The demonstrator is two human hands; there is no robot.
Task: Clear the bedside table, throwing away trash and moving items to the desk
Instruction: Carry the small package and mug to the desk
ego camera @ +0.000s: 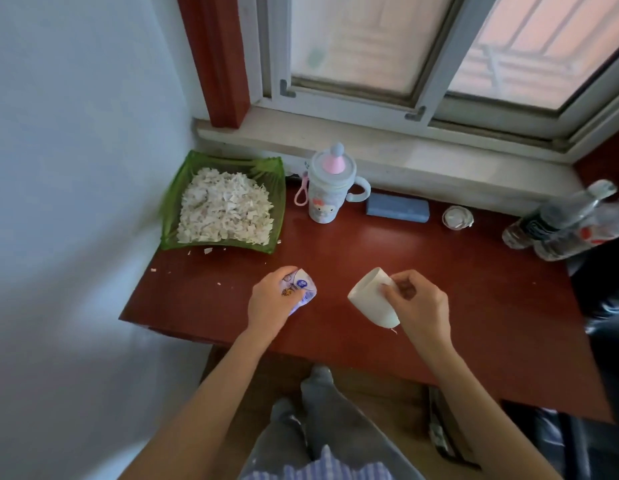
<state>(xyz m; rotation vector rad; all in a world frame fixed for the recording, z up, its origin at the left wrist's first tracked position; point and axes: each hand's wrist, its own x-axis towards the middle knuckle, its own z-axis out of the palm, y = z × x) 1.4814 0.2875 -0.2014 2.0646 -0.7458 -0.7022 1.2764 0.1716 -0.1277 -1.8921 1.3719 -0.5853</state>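
The dark red wooden counter (387, 289) fills the middle of the frame, under a big window (405, 46) at the top. A green glass tray (169, 216) full of white flakes sits at the left. A pale blue kids' cup with a pink knob (327, 187) stands near the middle top. The right hand (420, 303) pinches a tilted white paper cup (370, 299), its grip closed on it. The left hand (271, 303) squeezes a small crumpled blue-and-white wrapper (301, 285).
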